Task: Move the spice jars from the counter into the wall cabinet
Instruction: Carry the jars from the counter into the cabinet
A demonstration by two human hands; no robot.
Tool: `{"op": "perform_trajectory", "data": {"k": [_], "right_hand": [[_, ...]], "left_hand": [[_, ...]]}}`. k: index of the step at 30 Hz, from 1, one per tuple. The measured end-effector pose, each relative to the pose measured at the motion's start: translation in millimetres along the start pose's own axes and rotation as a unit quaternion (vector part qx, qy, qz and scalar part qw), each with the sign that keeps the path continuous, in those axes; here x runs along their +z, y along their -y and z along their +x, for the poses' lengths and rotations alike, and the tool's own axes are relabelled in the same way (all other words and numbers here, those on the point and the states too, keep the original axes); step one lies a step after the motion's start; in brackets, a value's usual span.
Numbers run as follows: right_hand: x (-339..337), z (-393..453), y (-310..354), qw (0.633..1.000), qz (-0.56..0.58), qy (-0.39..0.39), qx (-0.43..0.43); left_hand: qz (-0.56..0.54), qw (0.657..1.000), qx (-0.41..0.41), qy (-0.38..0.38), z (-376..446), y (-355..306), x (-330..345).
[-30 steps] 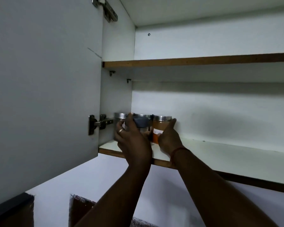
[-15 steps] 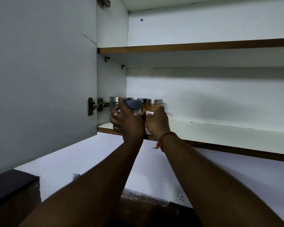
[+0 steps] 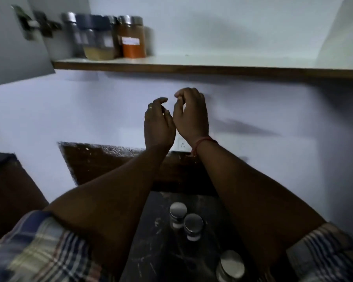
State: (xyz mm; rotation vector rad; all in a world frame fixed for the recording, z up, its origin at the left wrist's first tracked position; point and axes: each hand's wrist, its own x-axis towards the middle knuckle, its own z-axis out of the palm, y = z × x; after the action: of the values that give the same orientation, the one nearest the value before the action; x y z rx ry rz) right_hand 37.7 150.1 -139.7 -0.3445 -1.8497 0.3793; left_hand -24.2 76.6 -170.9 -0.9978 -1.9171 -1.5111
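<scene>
Dim kitchen corner, flat cool light. Pale wall (image 3: 253, 123) fills the middle of the view, with soft shadows lying across it. White socket (image 3: 182, 143) set low on the wall, just above the backsplash. Dark brown backsplash (image 3: 110, 167) with a speckled top edge runs along the back edge of the counter. Black stone counter (image 3: 157, 251) below, streaked with pale marks. Brown-edged shelf (image 3: 212, 68) crosses the top. White cabinet door (image 3: 14, 58) stands open at the upper left; metal hinge (image 3: 36, 24) blurred.
</scene>
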Motion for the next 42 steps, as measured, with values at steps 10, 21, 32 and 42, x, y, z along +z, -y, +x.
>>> {"op": "perform_trajectory", "data": {"k": [10, 21, 32, 42], "right_hand": [[-75, -213, -113, 0.934, -0.120, 0.225, 0.251], [-127, -360, -137, 0.754, -0.274, 0.381, 0.460], [-126, -400, -139, 0.720, -0.190, 0.464, 0.479], [-107, -375, -126, 0.775, -0.113, 0.327, 0.529]], "left_hand": [[0.107, 0.892, -0.126, 0.421, -204, 40, 64], [0.276, 0.714, -0.131, 0.630, -306, 90, 74], [0.274, 0.754, -0.213, 0.558, -334, 79, 77], [0.107, 0.819, -0.324, 0.462, -336, 65, 55]]}}
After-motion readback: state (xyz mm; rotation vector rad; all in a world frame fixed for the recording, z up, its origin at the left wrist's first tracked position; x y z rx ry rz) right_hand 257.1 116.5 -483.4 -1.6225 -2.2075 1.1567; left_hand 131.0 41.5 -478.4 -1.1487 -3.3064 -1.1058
